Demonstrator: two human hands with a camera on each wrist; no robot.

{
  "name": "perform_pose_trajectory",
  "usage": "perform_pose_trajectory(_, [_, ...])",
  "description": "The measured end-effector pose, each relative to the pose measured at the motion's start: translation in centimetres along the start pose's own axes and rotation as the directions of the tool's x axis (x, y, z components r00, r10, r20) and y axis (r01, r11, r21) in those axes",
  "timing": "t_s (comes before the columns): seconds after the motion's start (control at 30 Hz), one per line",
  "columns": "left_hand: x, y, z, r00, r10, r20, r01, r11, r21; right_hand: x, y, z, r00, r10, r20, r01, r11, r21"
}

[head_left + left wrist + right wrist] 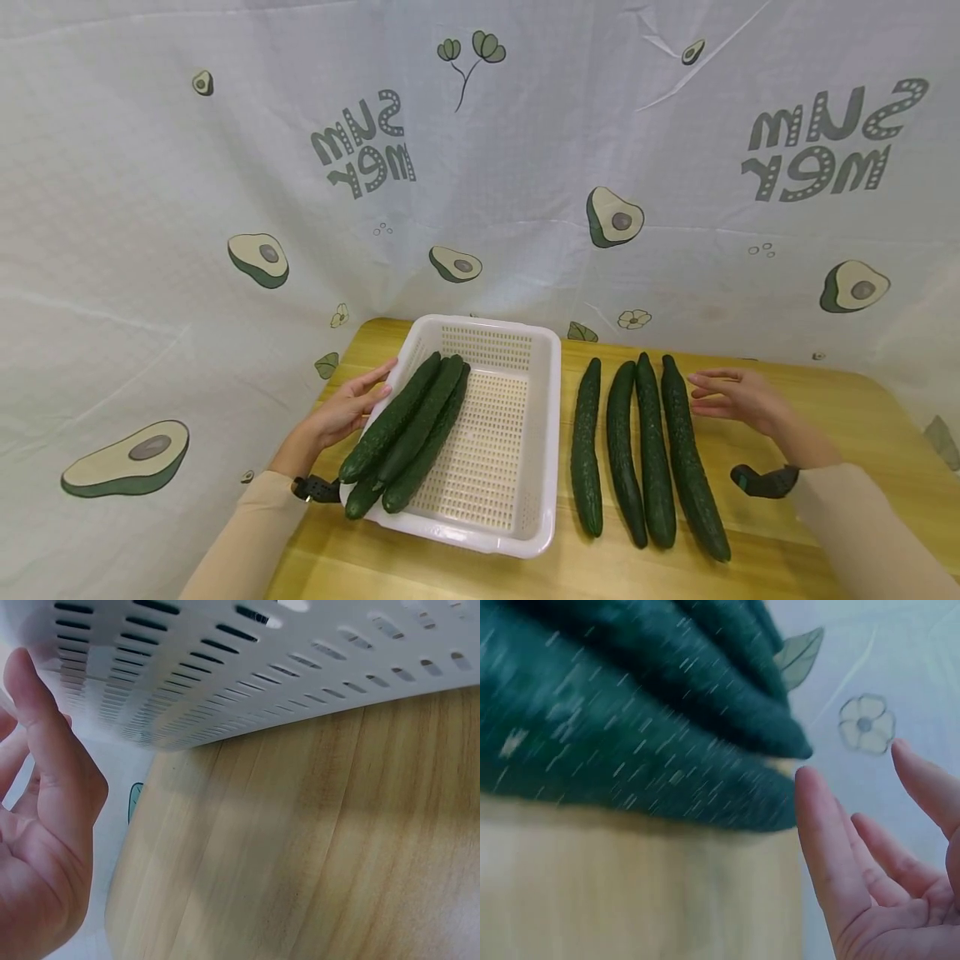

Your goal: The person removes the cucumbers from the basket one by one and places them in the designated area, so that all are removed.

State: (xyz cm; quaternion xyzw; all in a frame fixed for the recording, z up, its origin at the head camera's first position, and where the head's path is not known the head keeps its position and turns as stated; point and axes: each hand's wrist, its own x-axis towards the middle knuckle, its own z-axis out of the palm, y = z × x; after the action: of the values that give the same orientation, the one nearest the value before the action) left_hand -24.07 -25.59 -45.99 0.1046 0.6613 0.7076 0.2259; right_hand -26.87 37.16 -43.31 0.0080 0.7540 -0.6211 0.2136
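A white perforated plastic basket sits on the wooden table, with several dark green cucumbers piled along its left side. My left hand is at the basket's left rim, fingers extended against its edge; the left wrist view shows this hand beside the slotted wall. Right of the basket, several more cucumbers lie lengthwise in a row. My right hand is just right of the far end of the rightmost cucumber, fingers spread and holding nothing. In the right wrist view its fingertips overlap that cucumber's tip.
The wooden table has a rounded far right corner. Behind it hangs a pale cloth printed with avocados, flowers and lettering, reaching down to the table's back edge. Black straps with small devices are on both wrists.
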Motion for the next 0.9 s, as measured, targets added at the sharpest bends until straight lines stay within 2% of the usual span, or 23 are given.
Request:
perform_pose_trajectory(0.47, [-0.2, 0.3, 0.4, 1.0, -0.019, -0.021, 0.019, 1.0, -0.003, 0.9, -5.6, 5.0, 0.997, -0.068, -0.036, 0.07, 0.995, 0.07])
perform_pose_trajectory(0.67, [-0.3, 0.3, 0.5, 1.0, -0.02, -0.021, 0.02, 1.0, -0.002, 1.7, -6.8, 6.8, 0.997, -0.072, -0.029, 0.075, 0.99, 0.12])
perform_pose_trajectory(0.9, [-0.3, 0.3, 0.4, 1.0, -0.016, -0.025, 0.016, 1.0, -0.002, 3.0, -7.8, 8.6, 0.996, -0.086, -0.007, 0.087, 0.99, 0.113])
